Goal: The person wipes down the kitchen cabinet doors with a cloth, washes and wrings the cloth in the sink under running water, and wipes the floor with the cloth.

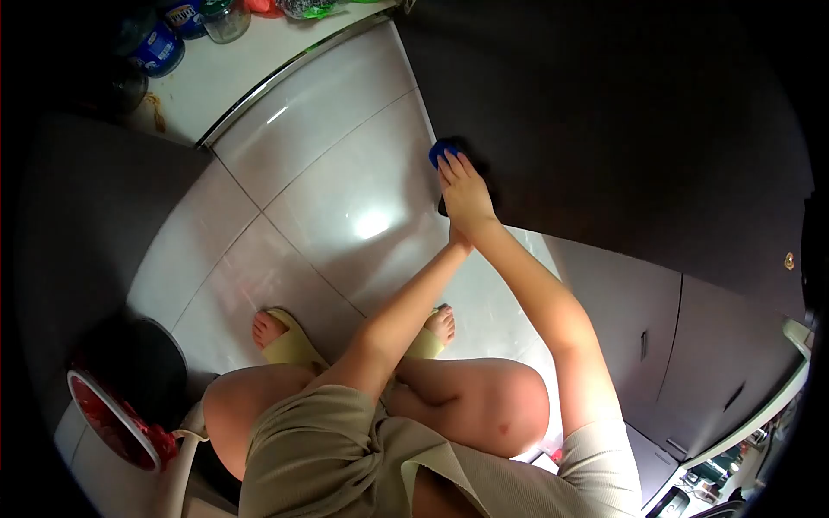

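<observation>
Both my arms reach forward and meet at the edge of a large dark panel (604, 129). My right hand (466, 192) is on top, its fingers bent over a small rounded blue thing (443, 153) whose kind I cannot make out. A small dark patch shows just below the blue thing, beside the wrist; I cannot tell whether it belongs to it. My left forearm (406, 306) runs up under the right wrist. The left hand itself is hidden behind the right one, so its fingers do not show.
Jars (226, 19) and blue-labelled containers (158, 47) stand on a pale counter (199, 86) at upper left. A bin with a red liner (104, 423) is at lower left. Grey cabinet doors (622, 319) are on the right. My slippered feet (289, 337) rest on tiles.
</observation>
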A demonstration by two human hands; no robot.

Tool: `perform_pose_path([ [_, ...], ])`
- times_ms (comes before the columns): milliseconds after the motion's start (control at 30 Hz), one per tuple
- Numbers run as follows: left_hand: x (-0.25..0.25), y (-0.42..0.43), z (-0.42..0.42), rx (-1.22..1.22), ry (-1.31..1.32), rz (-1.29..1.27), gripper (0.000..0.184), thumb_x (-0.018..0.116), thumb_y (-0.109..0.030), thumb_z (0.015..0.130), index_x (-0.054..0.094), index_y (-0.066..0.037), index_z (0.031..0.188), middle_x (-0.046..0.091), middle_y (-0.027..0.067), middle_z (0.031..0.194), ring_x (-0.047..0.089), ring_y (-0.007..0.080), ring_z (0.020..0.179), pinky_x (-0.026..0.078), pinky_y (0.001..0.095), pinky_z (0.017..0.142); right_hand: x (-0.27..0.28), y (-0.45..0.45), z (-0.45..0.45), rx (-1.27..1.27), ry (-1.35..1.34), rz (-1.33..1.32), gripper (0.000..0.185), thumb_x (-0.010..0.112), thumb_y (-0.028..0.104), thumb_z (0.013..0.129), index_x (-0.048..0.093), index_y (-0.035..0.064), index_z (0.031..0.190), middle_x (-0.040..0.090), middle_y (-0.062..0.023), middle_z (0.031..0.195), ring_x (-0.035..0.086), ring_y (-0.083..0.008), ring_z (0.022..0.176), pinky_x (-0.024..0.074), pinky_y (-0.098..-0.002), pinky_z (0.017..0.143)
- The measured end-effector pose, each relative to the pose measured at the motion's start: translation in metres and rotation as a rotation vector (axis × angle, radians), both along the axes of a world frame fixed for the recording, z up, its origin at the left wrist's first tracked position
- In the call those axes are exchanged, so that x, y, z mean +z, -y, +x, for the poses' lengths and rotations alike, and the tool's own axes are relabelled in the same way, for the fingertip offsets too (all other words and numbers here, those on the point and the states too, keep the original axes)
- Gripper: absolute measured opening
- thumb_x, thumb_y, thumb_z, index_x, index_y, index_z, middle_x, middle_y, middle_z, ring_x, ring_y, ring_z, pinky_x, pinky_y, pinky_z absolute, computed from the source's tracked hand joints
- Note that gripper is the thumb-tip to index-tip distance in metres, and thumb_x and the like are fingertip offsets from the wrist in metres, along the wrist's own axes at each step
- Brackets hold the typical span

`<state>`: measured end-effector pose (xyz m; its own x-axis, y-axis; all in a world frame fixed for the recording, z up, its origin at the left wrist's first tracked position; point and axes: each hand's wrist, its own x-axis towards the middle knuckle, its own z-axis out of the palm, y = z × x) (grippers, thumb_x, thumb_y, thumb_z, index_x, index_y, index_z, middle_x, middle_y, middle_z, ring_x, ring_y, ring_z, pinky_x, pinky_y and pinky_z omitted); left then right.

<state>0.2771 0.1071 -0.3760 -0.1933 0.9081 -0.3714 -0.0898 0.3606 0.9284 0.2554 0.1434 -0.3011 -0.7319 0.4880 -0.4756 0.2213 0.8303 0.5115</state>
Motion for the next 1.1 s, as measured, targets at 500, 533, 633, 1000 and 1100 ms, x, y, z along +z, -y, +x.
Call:
perform_pose_path([
  [500,0.101,0.039,0.073,-0.177,0.101,0.235,0.068,0.055,-0.034,0.084,0.026,-0.006,0.139,0.016,0.0280,0.142,0.009,0.0549,0.129,0.010,0.0697,0.099,0.170,0.042,0.039,-0.063,-0.561,0.029,0.039,0.050,0.010,0.079,0.058,-0.0017,0.115,0.053,-0.0083,0.128,0.045,-0.0230,0.124,0.0360,-0.0361,0.102],
  [533,0.109,0.038,0.070,-0.175,0.080,0.276,0.068,0.055,-0.034,0.084,0.026,-0.006,0.139,0.017,0.0280,0.142,0.009,0.0550,0.129,0.010,0.0700,0.099,0.167,0.043,0.039,-0.057,-0.552,0.055,0.041,0.050,0.013,0.079,0.057,-0.0013,0.116,0.050,-0.0075,0.131,0.041,-0.0229,0.127,0.0324,-0.0356,0.104],
  [633,0.108,0.033,0.057,-0.168,0.004,0.355,0.068,0.055,-0.034,0.083,0.027,-0.007,0.139,0.017,0.0280,0.141,0.009,0.0552,0.129,0.010,0.0708,0.098,0.141,0.045,0.037,-0.024,-0.444,0.177,0.044,0.048,0.016,0.079,0.056,-0.0010,0.118,0.048,-0.0070,0.133,0.038,-0.0224,0.128,0.0279,-0.0350,0.107],
  [1000,0.189,0.016,0.025,0.144,-0.446,1.048,0.059,0.057,-0.035,0.081,0.040,-0.014,0.134,0.023,0.0271,0.138,0.012,0.0593,0.126,0.009,0.0730,0.097,0.248,0.062,0.073,0.024,-0.874,0.302,0.036,0.057,0.005,0.072,0.065,0.0023,0.107,0.058,-0.0091,0.121,0.048,-0.0279,0.120,0.0388,-0.0406,0.099],
  [1100,0.251,-0.003,0.009,0.296,-0.509,1.268,0.030,0.057,-0.031,0.080,0.063,-0.022,0.108,0.029,0.0194,0.138,0.017,0.0518,0.130,0.014,0.0680,0.101,0.260,0.056,0.092,0.075,-1.057,0.669,0.033,0.056,0.001,0.073,0.068,0.0009,0.103,0.059,-0.0115,0.118,0.045,-0.0358,0.121,0.0360,-0.0445,0.102],
])
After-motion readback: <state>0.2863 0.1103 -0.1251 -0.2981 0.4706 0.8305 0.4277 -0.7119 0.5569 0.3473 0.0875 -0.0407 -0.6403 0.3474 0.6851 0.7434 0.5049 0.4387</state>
